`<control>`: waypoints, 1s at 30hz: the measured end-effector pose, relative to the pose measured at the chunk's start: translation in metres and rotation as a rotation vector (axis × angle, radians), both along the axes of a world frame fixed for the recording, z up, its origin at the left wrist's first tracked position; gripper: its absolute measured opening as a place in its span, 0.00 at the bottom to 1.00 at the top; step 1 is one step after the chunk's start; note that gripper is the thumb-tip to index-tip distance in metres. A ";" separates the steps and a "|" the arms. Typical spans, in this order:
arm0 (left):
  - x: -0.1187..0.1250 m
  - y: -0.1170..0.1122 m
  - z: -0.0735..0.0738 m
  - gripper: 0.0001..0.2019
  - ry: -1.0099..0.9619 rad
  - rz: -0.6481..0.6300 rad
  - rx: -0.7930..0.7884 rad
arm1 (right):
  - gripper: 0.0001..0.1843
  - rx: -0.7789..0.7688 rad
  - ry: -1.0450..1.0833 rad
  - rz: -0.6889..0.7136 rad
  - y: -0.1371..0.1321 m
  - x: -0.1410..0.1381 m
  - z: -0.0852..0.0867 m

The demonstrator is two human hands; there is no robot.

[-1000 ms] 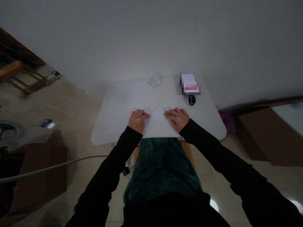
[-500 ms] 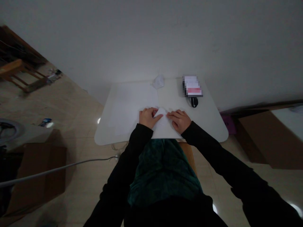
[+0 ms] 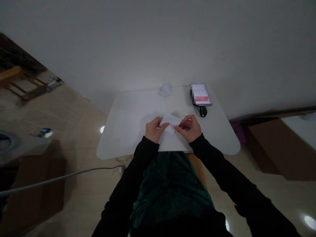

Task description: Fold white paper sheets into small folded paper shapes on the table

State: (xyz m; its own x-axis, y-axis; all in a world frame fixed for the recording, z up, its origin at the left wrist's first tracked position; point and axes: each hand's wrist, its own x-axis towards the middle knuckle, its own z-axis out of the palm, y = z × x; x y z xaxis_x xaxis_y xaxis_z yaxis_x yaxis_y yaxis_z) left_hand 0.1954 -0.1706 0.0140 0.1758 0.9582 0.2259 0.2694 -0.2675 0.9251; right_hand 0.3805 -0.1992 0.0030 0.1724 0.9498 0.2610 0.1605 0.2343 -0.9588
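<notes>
A small folded white paper (image 3: 170, 121) is held just above the near middle of a white table (image 3: 128, 125). My left hand (image 3: 153, 129) pinches its left edge with curled fingers. My right hand (image 3: 190, 128) grips its right edge, fingers closed on the fold. Both black sleeves reach in from the bottom of the view. A larger white sheet (image 3: 172, 141) lies flat under the hands at the table's near edge.
A crumpled white paper ball (image 3: 165, 89) sits at the table's far edge. A blurred-out box with a black strap (image 3: 200, 98) lies at the far right. Cardboard boxes (image 3: 274, 148) stand on the floor at right, a cable (image 3: 61, 177) runs at left.
The paper lay flat as a diamond between my hands. Both hands closed in on it, and now they hold it lifted and folded narrower.
</notes>
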 end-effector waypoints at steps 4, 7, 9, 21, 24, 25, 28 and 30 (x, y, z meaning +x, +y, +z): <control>0.002 -0.002 0.002 0.19 -0.203 0.017 0.029 | 0.26 -0.059 0.276 -0.069 -0.005 -0.027 0.006; 0.005 -0.004 0.005 0.15 -0.229 0.041 0.039 | 0.20 0.002 0.390 -0.089 -0.007 -0.047 0.007; 0.008 -0.005 0.006 0.16 -0.303 0.024 0.025 | 0.18 0.050 0.461 -0.133 -0.007 -0.057 0.006; 0.026 -0.016 -0.001 0.24 -0.517 -0.083 -0.162 | 0.19 -0.023 0.566 -0.199 0.003 -0.064 -0.001; 0.022 -0.014 0.008 0.23 -0.319 -0.046 -0.034 | 0.16 -0.002 0.397 -0.201 -0.002 -0.056 0.011; 0.018 -0.013 0.014 0.21 -0.221 -0.009 0.042 | 0.13 0.040 0.293 -0.197 -0.002 -0.050 0.017; 0.000 -0.014 0.037 0.31 0.076 0.195 0.362 | 0.06 0.392 -0.198 -0.170 0.001 -0.025 0.033; -0.012 -0.015 0.047 0.26 0.293 0.188 0.595 | 0.04 0.656 -0.524 -0.067 0.007 -0.009 0.036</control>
State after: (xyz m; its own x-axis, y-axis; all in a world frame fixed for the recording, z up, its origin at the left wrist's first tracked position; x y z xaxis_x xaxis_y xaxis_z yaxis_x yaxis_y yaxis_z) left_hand 0.1832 -0.1852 0.0612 0.1530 0.7058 0.6917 0.5777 -0.6318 0.5168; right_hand 0.3718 -0.1922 0.0392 -0.0738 0.5700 0.8183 0.5806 0.6917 -0.4294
